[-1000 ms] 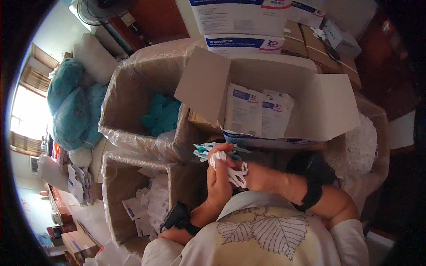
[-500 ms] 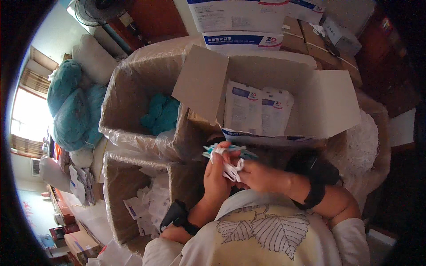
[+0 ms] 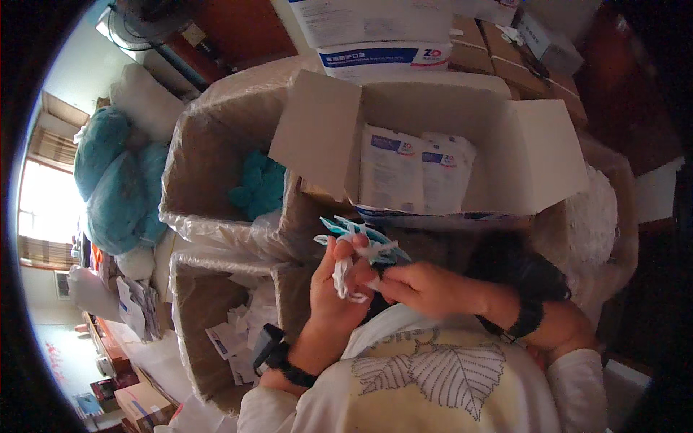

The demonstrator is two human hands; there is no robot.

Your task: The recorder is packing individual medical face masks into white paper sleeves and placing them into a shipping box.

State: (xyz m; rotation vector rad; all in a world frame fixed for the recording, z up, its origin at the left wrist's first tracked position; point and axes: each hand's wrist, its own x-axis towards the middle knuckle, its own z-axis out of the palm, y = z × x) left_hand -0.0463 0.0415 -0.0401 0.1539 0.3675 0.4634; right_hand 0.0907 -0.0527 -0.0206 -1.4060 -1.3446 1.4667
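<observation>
Low in front of my chest, my left hand (image 3: 333,289) is closed around a small stack of teal face masks (image 3: 375,237) with white straps. Looped white straps (image 3: 342,280) hang over its fingers and palm. My right hand (image 3: 415,283) is beside it, fingers curled in at the near end of the stack; what they pinch is partly hidden. Just beyond the hands stands an open white carton (image 3: 530,159) holding white printed packs (image 3: 392,169) on its left side.
To the left, a plastic-lined carton (image 3: 191,169) holds loose teal masks (image 3: 258,184). A nearer carton (image 3: 189,310) contains white wrappers (image 3: 249,325). Teal bags (image 3: 119,180) are piled at far left. White boxes (image 3: 382,58) are stacked behind, and a white fibrous bundle (image 3: 595,224) is at right.
My left hand has shifted slightly left and down, and the hands are a little farther apart. The mask stack is now tilted, its far end up to the left. The straps hang lower.
</observation>
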